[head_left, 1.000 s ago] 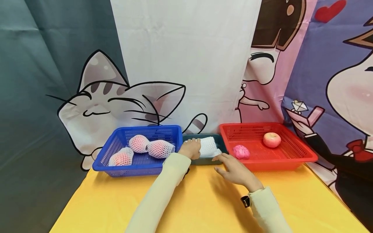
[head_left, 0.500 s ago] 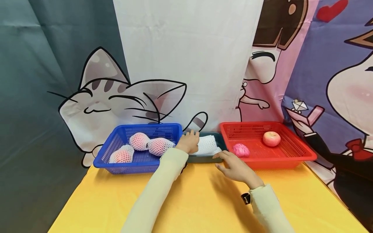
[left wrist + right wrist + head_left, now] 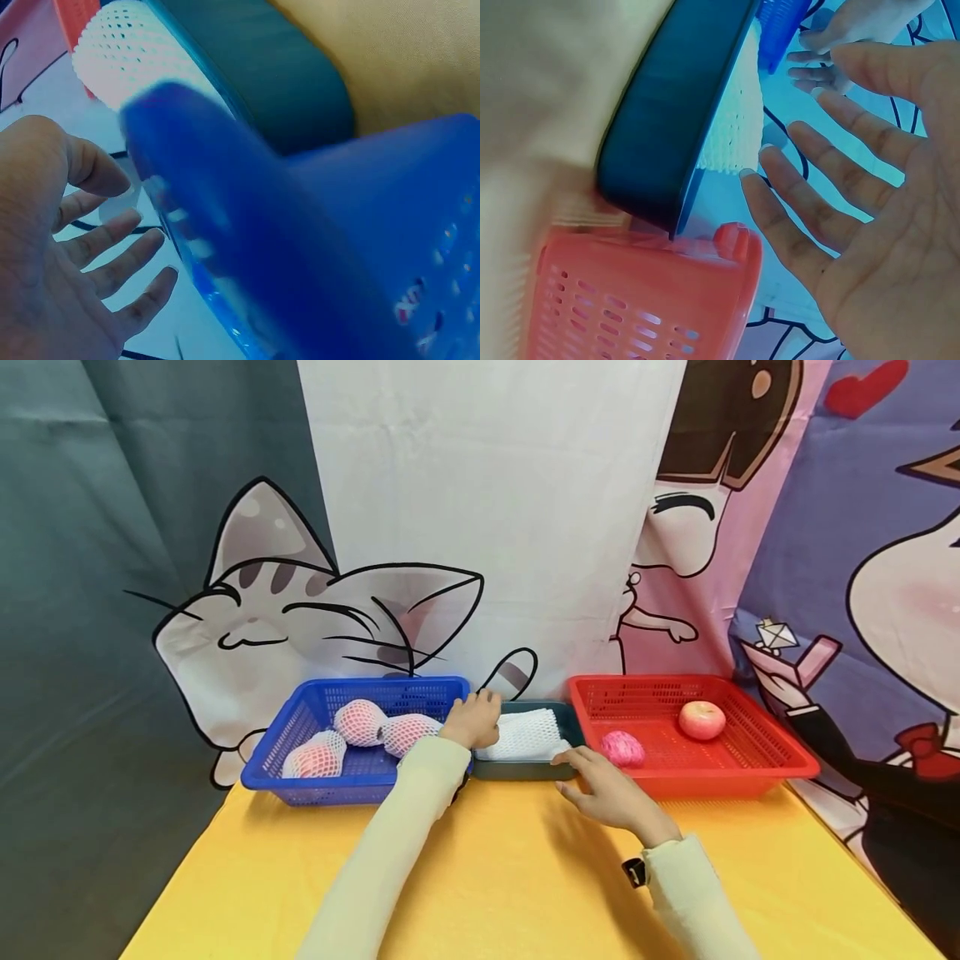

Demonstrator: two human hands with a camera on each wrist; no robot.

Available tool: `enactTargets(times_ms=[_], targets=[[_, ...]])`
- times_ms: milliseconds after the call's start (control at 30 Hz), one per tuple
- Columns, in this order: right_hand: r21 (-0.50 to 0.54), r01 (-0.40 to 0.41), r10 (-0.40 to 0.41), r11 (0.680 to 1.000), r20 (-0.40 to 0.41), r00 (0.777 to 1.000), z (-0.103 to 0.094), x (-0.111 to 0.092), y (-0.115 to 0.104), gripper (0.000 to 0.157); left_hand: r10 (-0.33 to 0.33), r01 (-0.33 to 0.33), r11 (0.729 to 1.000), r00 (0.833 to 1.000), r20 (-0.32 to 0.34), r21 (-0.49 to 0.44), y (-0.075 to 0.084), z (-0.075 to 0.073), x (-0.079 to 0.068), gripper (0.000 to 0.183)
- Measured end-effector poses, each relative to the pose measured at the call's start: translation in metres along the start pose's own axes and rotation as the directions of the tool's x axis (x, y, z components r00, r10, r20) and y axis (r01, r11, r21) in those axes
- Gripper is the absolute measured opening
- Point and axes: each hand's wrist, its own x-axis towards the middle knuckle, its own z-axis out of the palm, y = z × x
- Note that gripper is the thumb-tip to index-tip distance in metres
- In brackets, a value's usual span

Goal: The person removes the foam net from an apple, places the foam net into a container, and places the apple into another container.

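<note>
My left hand (image 3: 472, 722) hovers over the right rim of the blue basket (image 3: 330, 792), its fingers spread and holding nothing in the left wrist view. White foam netting (image 3: 528, 733) lies in the dark green tray (image 3: 525, 771) between the two baskets. My right hand (image 3: 611, 795) is held near the tray's front right corner; the right wrist view shows its fingers apart and the palm bare. Inside the blue basket are three pinkish fruits in white foam nets, one of them a netted fruit (image 3: 315, 757) at the front left. My left hand partly hides the rightmost one.
A red basket (image 3: 712, 785) stands at the right. In it are a bare apple (image 3: 702, 720) and a bright pink bundle (image 3: 622, 749), whose kind I cannot tell. The yellow tablecloth (image 3: 510, 868) stretches out in front, and a printed curtain (image 3: 487, 510) hangs behind.
My left hand has moved left from the foam netting in the tray to the blue basket's right rim, uncovering more netting. My right hand has stayed nearly still.
</note>
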Motion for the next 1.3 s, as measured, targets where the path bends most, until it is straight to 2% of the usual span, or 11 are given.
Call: enactTargets(times_ms=[267, 600, 833, 1167, 1300], targets=[[0.008, -0.009, 0.009, 1.0, 0.015, 1.0, 0.0, -0.002, 0.001, 0.034, -0.042, 0.042, 0.998, 0.999, 0.01, -0.036, -0.017, -0.004, -0.002, 0.059], [-0.002, -0.012, 0.012, 1.0, 0.029, 1.0, 0.0, -0.002, 0.003, 0.033, -0.113, 0.113, 0.994, 0.993, 0.035, -0.01, -0.041, -0.006, -0.009, 0.066], [-0.007, -0.018, 0.018, 1.0, 0.032, 0.999, 0.002, -0.003, 0.004, 0.032, -0.136, 0.138, 0.99, 0.984, 0.118, -0.007, -0.053, -0.009, -0.013, 0.069], [0.037, -0.017, 0.015, 0.999, 0.062, 0.998, 0.008, -0.006, 0.002, 0.034, -0.182, 0.198, 0.98, 0.949, 0.258, -0.036, -0.068, -0.013, -0.025, 0.072], [0.04, -0.015, 0.013, 0.999, 0.065, 0.998, 0.009, -0.007, 0.001, 0.035, -0.182, 0.201, 0.979, 0.942, 0.283, -0.039, -0.074, -0.013, -0.027, 0.072]])
